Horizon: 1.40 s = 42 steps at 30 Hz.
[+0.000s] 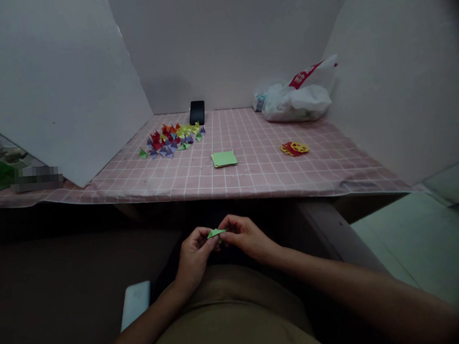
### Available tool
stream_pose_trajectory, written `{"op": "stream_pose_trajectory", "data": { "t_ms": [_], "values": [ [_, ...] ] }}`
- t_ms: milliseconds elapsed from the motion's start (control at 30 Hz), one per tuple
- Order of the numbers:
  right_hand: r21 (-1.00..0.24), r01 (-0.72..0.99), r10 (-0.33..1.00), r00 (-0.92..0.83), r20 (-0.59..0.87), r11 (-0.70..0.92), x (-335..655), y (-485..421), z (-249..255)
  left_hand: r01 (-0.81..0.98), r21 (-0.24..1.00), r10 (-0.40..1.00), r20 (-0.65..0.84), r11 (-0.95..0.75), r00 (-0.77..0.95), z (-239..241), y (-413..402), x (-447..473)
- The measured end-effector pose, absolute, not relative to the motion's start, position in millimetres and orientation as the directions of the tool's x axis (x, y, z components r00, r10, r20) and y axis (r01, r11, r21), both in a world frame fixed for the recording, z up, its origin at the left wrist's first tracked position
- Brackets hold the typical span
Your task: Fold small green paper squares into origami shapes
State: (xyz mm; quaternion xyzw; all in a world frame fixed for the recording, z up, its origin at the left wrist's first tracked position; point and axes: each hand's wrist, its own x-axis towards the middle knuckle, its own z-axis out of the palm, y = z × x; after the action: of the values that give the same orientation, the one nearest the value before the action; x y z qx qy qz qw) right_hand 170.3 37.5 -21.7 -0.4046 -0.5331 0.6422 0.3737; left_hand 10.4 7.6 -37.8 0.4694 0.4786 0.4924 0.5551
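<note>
Low in the view, nearest my camera, a pale flat slab (135,301) lies by the left forearm, and just beyond it comes the action: I have the left hand (192,256) and the right hand (250,238) meeting in front of the body, fingers narrowed on one small folded piece of green paper (216,232). That piece sits between them, short of the table (261,177), pinched from both sides; how the fingers beneath it grip, I can't tell. Careful work here: to fold it well, I'd let the left thumb and finger be the clamp, steady but light, while the right lines up the edge and presses the crease from the middle outward. Too hard a squeeze, I reckon, could crumple so small a point; too soft, and the layers may slip apart. Over the front edge, a stack of paper (224,159) shows a green sheet on top, with red and yellow cut-outs (295,148) off to its right. Farther back on the left, a crowd of small folded papers (170,142) shows sharp points, the crispness I'd want in each crease. Right at the back, a dark phone (197,113) and, well to its right, a white plastic bag (299,104).
</note>
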Motion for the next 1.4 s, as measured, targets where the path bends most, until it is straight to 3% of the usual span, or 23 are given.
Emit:
{"op": "stream_pose_trajectory", "data": {
  "t_ms": [100,300,567,967,1233,1400],
  "values": [
    [-0.992,-0.021,0.910,-0.401,-0.103,-0.122,170.9,36.9,-20.5,-0.084,0.995,0.997,-0.048,0.052,0.052,-39.9,7.2,9.9],
    [-0.996,0.032,0.913,-0.400,-0.085,-0.079,171.4,36.8,-20.6,0.117,0.983,0.988,0.147,-0.141,-0.041,-41.0,6.6,7.4],
    [-0.996,0.089,0.914,-0.406,-0.027,0.010,172.5,36.2,-22.9,0.300,0.918,0.962,0.272,-0.258,-0.004,-41.3,5.1,3.6],
    [-0.998,0.063,0.916,-0.397,-0.052,-0.030,170.9,33.3,-23.8,0.271,0.900,0.933,0.359,-0.341,-0.017,-40.3,4.4,3.6],
    [-0.997,0.059,0.914,-0.399,-0.068,-0.049,170.5,32.4,-22.0,0.225,0.931,0.948,0.310,-0.288,-0.071,-43.5,3.4,4.3],
    [-0.977,0.167,0.930,-0.361,0.064,0.131,172.3,31.6,-18.8,0.221,0.941,0.953,0.285,-0.256,-0.108,-45.5,1.6,4.4]
  ]
}}
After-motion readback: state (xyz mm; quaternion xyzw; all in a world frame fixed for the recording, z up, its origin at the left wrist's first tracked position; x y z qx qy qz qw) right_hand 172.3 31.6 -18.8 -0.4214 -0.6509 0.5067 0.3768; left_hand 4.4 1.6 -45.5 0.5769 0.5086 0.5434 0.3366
